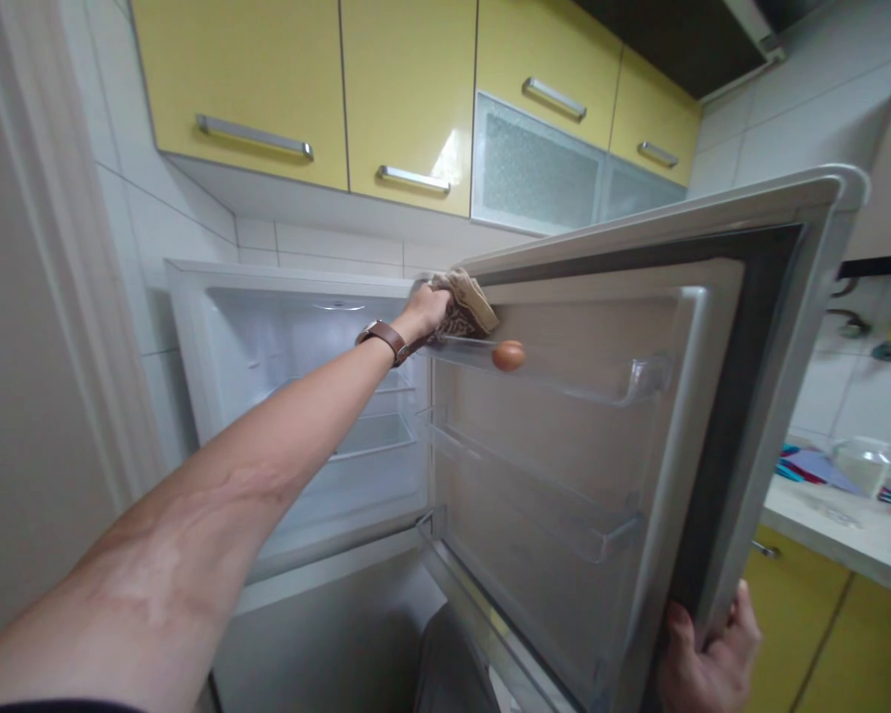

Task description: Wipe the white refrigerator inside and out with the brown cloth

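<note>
Left hand (429, 305): fingers clenched round a patterned cloth (471, 305) at the hinge end of the top shelf (579, 383); arm stretched far out, presumably because that corner lay deepest. Right hand (713, 659): thumb and fingers grasped the free edge of the fridge door (601, 456), likely to steady it open. One egg (509, 356) sat at the top shelf near the cloth, probably retained by the clear front wall.

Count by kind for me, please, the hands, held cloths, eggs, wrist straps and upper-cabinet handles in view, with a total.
Hands, left hand and right hand: 2
Held patterned cloth: 1
Brown egg: 1
Brown wrist strap: 1
Upper-cabinet handles: 4
Total: 9
</note>
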The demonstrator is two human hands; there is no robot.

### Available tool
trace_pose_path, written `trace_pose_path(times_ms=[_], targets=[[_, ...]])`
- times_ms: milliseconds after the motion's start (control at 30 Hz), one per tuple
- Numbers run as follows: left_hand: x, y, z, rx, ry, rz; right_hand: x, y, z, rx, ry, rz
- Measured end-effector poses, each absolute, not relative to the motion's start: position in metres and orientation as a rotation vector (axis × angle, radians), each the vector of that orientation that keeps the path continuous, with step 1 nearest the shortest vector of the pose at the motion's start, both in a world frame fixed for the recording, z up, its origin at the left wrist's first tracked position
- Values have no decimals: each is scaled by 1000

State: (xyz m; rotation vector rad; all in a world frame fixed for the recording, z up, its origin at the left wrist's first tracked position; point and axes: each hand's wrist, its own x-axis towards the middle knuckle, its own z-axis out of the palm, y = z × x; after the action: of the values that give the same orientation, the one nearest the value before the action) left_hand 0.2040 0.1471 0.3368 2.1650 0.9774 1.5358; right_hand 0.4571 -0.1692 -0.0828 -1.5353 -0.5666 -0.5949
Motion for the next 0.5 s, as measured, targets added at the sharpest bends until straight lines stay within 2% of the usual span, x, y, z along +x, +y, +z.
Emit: trace_pose_path(times_ms=[167, 500], targets=[[205, 131, 334, 2462, 977, 1352, 466, -168, -85, -1538, -583, -585], [235, 38, 340, 2844, 910, 969, 463, -168, -81, -1541, -571, -597]])
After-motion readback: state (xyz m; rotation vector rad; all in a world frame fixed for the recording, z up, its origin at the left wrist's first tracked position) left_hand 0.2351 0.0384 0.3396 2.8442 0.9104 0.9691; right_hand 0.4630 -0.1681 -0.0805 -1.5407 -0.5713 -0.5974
